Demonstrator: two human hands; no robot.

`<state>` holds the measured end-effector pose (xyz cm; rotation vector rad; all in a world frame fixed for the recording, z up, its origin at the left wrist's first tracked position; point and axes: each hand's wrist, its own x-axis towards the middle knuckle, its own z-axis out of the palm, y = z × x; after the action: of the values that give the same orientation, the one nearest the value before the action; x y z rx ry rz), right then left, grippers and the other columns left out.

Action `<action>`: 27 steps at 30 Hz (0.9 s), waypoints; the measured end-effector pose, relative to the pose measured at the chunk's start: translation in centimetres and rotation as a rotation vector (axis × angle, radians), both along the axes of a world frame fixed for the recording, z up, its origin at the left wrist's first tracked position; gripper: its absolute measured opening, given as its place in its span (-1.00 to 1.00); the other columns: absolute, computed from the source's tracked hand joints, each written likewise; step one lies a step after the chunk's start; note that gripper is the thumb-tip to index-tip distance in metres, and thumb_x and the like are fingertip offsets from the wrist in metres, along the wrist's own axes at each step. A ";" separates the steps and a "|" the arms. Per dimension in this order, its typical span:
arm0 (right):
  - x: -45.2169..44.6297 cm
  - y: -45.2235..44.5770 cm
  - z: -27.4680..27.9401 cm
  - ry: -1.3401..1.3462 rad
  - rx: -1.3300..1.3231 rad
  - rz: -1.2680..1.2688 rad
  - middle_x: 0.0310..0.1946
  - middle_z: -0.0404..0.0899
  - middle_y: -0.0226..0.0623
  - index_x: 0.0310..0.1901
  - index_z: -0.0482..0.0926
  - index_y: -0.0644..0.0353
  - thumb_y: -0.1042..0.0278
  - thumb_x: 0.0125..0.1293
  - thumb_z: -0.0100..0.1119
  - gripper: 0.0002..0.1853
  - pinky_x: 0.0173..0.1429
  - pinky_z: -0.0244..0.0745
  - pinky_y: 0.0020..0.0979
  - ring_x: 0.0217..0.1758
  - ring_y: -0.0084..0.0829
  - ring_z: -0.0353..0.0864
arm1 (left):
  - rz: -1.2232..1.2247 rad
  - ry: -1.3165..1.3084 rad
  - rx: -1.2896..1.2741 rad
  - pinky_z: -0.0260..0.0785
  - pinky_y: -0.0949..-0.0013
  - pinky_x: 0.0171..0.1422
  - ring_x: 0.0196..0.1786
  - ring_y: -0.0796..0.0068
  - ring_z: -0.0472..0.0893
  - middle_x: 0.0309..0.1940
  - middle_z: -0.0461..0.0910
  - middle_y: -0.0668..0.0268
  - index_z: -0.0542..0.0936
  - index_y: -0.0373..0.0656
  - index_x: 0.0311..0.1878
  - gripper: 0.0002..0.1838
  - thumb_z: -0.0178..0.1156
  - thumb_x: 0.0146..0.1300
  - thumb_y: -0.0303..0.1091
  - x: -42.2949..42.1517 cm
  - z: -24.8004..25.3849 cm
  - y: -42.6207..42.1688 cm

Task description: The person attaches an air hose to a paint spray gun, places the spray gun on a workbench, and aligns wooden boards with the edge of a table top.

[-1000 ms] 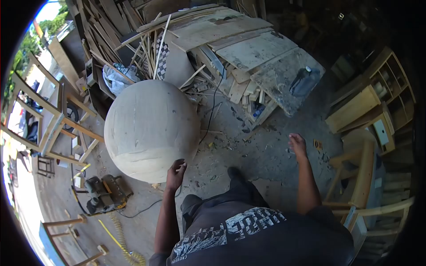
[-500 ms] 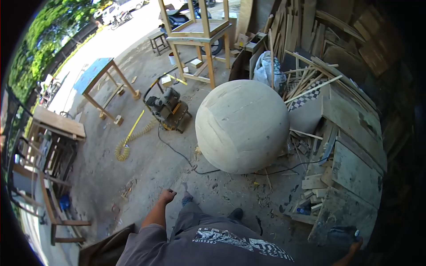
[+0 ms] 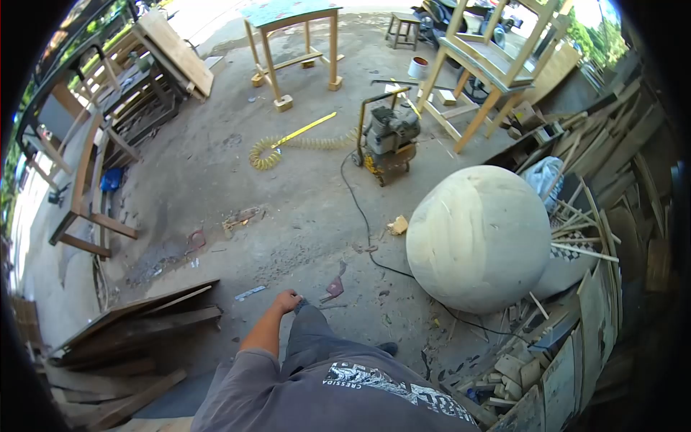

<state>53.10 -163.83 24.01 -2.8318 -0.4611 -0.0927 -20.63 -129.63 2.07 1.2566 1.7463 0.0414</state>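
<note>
My left hand (image 3: 288, 301) hangs beside my left leg, fingers curled in, and nothing sticks out of it. It is nearest my trouser leg (image 3: 311, 333). A dark reddish scrap (image 3: 335, 286) lies on the floor just beyond it. My right hand is outside the view. Ahead to the right rests a large pale wooden ball (image 3: 479, 237) with visible patches and seams, apart from both hands. Behind it stands an air compressor (image 3: 390, 137) with a coiled yellow hose (image 3: 266, 153).
A black cable (image 3: 363, 223) runs along the floor past the ball. Wood offcuts (image 3: 515, 371) and leaning boards (image 3: 597, 309) crowd the right. Boards (image 3: 137, 324) lie at lower left. A blue-topped table (image 3: 291, 14) and stacked wooden tables (image 3: 479, 61) stand farther back.
My view has turned left, so the ball and compressor sit farther right. My right hand, earlier holding a dark bottle at the lower right, has left the view. My left hand still hangs down.
</note>
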 end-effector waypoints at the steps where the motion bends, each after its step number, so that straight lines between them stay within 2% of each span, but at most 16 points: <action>1: -2.5 2.7 -0.5 0.037 -0.001 0.014 -0.38 0.48 -0.19 -0.30 0.45 0.25 0.46 -0.06 0.14 -0.78 -0.20 0.27 -0.28 -0.33 -0.26 0.40 | 0.032 -0.005 -0.003 0.39 0.24 0.06 -0.05 0.13 0.58 -0.17 0.60 0.04 0.61 -0.19 -0.16 -0.54 0.17 0.07 0.03 -3.0 -0.7 -0.1; 3: -7.3 7.1 -1.3 0.123 -0.021 0.018 -0.42 0.48 -0.21 -0.35 0.46 0.25 0.45 -0.09 0.15 -0.80 -0.25 0.26 -0.30 -0.38 -0.29 0.40 | 0.096 0.045 -0.087 0.36 0.25 0.10 -0.01 0.12 0.55 -0.16 0.60 0.03 0.61 -0.19 -0.13 -0.53 0.16 0.07 0.03 -9.0 -2.0 -1.3; 4: -9.4 9.1 -1.4 0.168 -0.027 0.014 -0.44 0.48 -0.22 -0.38 0.47 0.24 0.44 -0.10 0.16 -0.81 -0.27 0.26 -0.31 -0.41 -0.30 0.40 | 0.190 0.070 -0.127 0.44 0.21 -0.09 -0.16 0.21 0.60 -0.25 0.62 0.11 0.61 -0.18 -0.23 -0.56 0.15 0.10 0.04 -11.9 -4.2 -2.1; 5: -11.5 10.7 -1.3 0.211 -0.038 0.005 -0.46 0.49 -0.23 -0.40 0.47 0.24 0.44 -0.11 0.17 -0.82 -0.30 0.26 -0.31 -0.43 -0.32 0.39 | 0.208 0.066 -0.138 0.44 0.21 -0.09 -0.16 0.21 0.60 -0.25 0.62 0.11 0.61 -0.18 -0.23 -0.56 0.15 0.10 0.04 -14.1 -3.6 -2.1; 7: -15.3 13.6 -1.3 0.316 -0.058 -0.024 -0.50 0.49 -0.25 -0.45 0.48 0.24 0.43 -0.14 0.18 -0.84 -0.34 0.26 -0.33 -0.48 -0.34 0.39 | 0.529 -0.121 -0.367 0.38 0.34 -0.39 -0.37 0.49 0.55 -0.33 0.58 0.32 0.55 -0.13 -0.16 -0.59 0.14 0.16 0.03 -18.3 -1.1 -1.3; 8: -17.0 15.0 -1.4 0.370 -0.074 -0.036 -0.53 0.49 -0.26 -0.48 0.49 0.24 0.42 -0.15 0.19 -0.85 -0.37 0.25 -0.33 -0.51 -0.36 0.39 | 0.531 -0.112 -0.373 0.38 0.34 -0.39 -0.37 0.49 0.55 -0.33 0.58 0.32 0.55 -0.13 -0.16 -0.59 0.14 0.16 0.03 -19.9 0.6 -0.7; 11: -22.3 20.0 -2.5 0.518 -0.116 -0.062 -0.59 0.49 -0.29 -0.56 0.50 0.24 0.41 -0.19 0.22 -0.87 -0.44 0.25 -0.35 -0.59 -0.40 0.38 | 0.706 -0.288 -0.289 0.37 0.39 -0.37 -0.37 0.52 0.53 -0.28 0.57 0.37 0.50 -0.09 -0.10 -0.63 0.10 0.21 0.00 -23.6 3.2 4.5; 13: -25.9 24.5 -3.6 0.605 -0.169 -0.045 -0.63 0.49 -0.31 -0.61 0.52 0.23 0.40 -0.22 0.23 -0.87 -0.49 0.24 -0.37 -0.64 -0.43 0.38 | 0.812 -0.396 -0.132 0.34 0.41 -0.49 -0.48 0.58 0.51 -0.41 0.55 0.42 0.52 -0.11 -0.29 -0.68 0.13 0.18 -0.03 -26.0 3.3 9.0; 14: -27.9 27.3 -4.3 0.643 -0.198 -0.032 -0.66 0.49 -0.31 -0.63 0.52 0.23 0.39 -0.23 0.24 -0.87 -0.51 0.24 -0.37 -0.66 -0.44 0.38 | 0.796 -0.403 -0.086 0.34 0.43 -0.47 -0.47 0.58 0.51 -0.40 0.55 0.42 0.53 -0.11 -0.25 -0.69 0.13 0.19 -0.05 -27.1 3.7 11.5; 16: -32.0 34.2 -7.3 0.711 -0.266 0.020 -0.70 0.50 -0.33 -0.68 0.53 0.23 0.38 -0.26 0.26 -0.87 -0.56 0.24 -0.39 -0.71 -0.47 0.37 | 0.797 -0.403 -0.036 0.34 0.45 -0.44 -0.46 0.59 0.51 -0.39 0.56 0.42 0.53 -0.11 -0.22 -0.70 0.12 0.21 -0.07 -29.9 5.8 16.8; 17: -32.3 37.8 -12.3 0.691 -0.275 0.016 -0.68 0.52 -0.34 -0.67 0.56 0.26 0.34 -0.25 0.27 -0.84 -0.54 0.27 -0.39 -0.69 -0.47 0.41 | 0.778 -0.446 0.026 0.36 0.44 -0.37 -0.39 0.56 0.52 -0.33 0.56 0.38 0.51 -0.14 -0.13 -0.67 0.11 0.22 -0.07 -31.3 7.4 19.1; 20: -42.0 52.2 -15.4 0.773 -0.444 0.322 -0.51 0.63 -0.27 -0.50 0.68 0.22 0.20 -0.14 0.31 -0.76 -0.28 0.42 -0.31 -0.43 -0.38 0.56 | 0.730 -0.387 0.149 0.38 0.45 -0.28 -0.33 0.54 0.54 -0.28 0.57 0.33 0.50 -0.18 -0.04 -0.63 0.11 0.23 -0.10 -37.4 7.7 22.6; 21: -45.0 56.6 -16.6 0.880 -0.453 0.499 -0.57 0.56 -0.28 -0.55 0.61 0.27 0.19 -0.07 0.29 -0.73 -0.39 0.33 -0.30 -0.51 -0.39 0.48 | 0.679 -0.301 0.208 0.38 0.47 -0.27 -0.33 0.54 0.54 -0.29 0.57 0.31 0.50 -0.20 -0.03 -0.63 0.11 0.23 -0.13 -39.9 7.2 23.1; 23: -54.4 66.0 -14.1 0.804 -0.564 0.707 -0.44 0.65 -0.16 -0.44 0.67 0.27 0.11 -0.08 0.32 -0.66 -0.29 0.46 -0.29 -0.37 -0.35 0.61 | 0.678 -0.167 0.260 0.38 0.49 -0.28 -0.36 0.53 0.54 -0.29 0.57 0.29 0.51 -0.23 -0.04 -0.64 0.11 0.23 -0.16 -45.2 5.0 21.1; 25: -62.4 75.2 -14.4 0.660 -0.710 1.001 -0.38 0.61 0.04 -0.40 0.63 0.34 -0.03 -0.10 0.31 -0.52 -0.19 0.49 -0.20 -0.25 -0.12 0.63 | 0.819 -0.106 0.167 0.42 0.40 -0.25 -0.40 0.46 0.56 -0.42 0.59 0.22 0.55 -0.22 -0.13 -0.65 0.15 0.19 -0.13 -48.6 8.1 19.2; 27: -70.7 82.6 -13.6 0.565 -0.662 1.265 -0.36 0.59 0.05 -0.30 0.58 0.35 -0.08 -0.06 0.26 -0.46 -0.26 0.47 -0.20 -0.30 -0.12 0.62 | 1.009 -0.175 0.096 0.41 0.43 -0.32 -0.40 0.48 0.56 -0.38 0.59 0.25 0.54 -0.19 -0.10 -0.66 0.15 0.19 -0.14 -51.5 10.2 16.5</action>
<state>-17.62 -81.21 10.37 -2.2777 -2.2371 1.2127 -72.15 -113.14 12.26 0.3054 2.0580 0.7943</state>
